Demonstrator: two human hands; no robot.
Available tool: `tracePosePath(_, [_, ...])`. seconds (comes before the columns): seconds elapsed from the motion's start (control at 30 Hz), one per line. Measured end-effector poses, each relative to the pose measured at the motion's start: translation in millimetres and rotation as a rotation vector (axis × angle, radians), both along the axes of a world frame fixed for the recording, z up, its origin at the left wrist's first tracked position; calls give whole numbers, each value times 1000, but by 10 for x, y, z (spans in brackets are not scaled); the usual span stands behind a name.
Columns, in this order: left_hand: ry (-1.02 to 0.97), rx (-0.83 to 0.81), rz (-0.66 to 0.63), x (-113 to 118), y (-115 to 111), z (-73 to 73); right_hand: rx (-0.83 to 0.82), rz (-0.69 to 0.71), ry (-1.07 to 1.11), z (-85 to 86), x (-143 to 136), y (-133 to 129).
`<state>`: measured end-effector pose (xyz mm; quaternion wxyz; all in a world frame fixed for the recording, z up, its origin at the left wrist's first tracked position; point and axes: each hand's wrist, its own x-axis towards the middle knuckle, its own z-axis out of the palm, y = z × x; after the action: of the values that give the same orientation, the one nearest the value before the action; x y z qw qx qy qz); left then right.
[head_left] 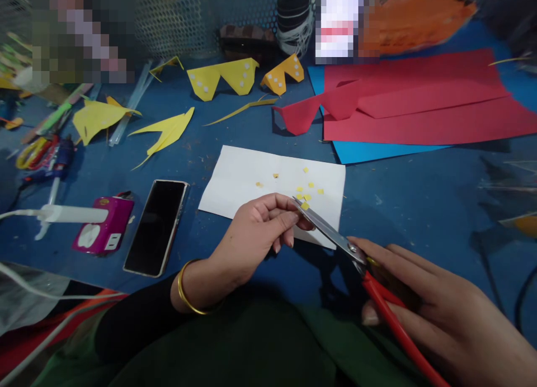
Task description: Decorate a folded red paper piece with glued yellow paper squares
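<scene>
Red-handled scissors (325, 226) are gripped in your right hand (453, 303), fingers wrapped about the handles, and their blades point far and left toward your left hand (260, 225). That left hand is curled, its thumb drawn in toward the bent fingers just beside the blade tips; you cannot tell from this angle whether anything is pinched between them. One small yellow piece (305, 206) shows at the far end of the blades, just right of your left fingertips and well to the far left of your right hand.

Under the blade ends lies a white sheet (235, 169) on the blue surface (390, 197), partly covered by your left hand. Scattered yellow bits (299, 189) rest on it, just beyond your left fingertips (a couple more brownish specks sit farther left).

To the left of your left hand lies a dark-screened phone (156, 227), with a magenta box (121, 225) left of that. Beyond the white sheet, a yellow paper cutout (243, 76) with pale dots stands at the far side, and a red cutout (297, 116) sits nearer, beside red sheets (419, 96) on the far right.
</scene>
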<state>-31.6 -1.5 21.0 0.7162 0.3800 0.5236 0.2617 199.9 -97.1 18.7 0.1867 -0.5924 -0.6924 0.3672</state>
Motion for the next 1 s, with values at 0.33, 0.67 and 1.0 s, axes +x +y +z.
tracePosePath(0.33, [23, -13, -1, 5, 4, 12, 7, -17, 3, -6, 8, -8])
tracePosePath(0.67, [9, -16, -3, 6, 11, -16, -25, -23, 13, -20, -3, 11])
tracePosePath(1.0, [-90, 82, 223, -134, 136, 61, 81, -350, -68, 15, 32, -28])
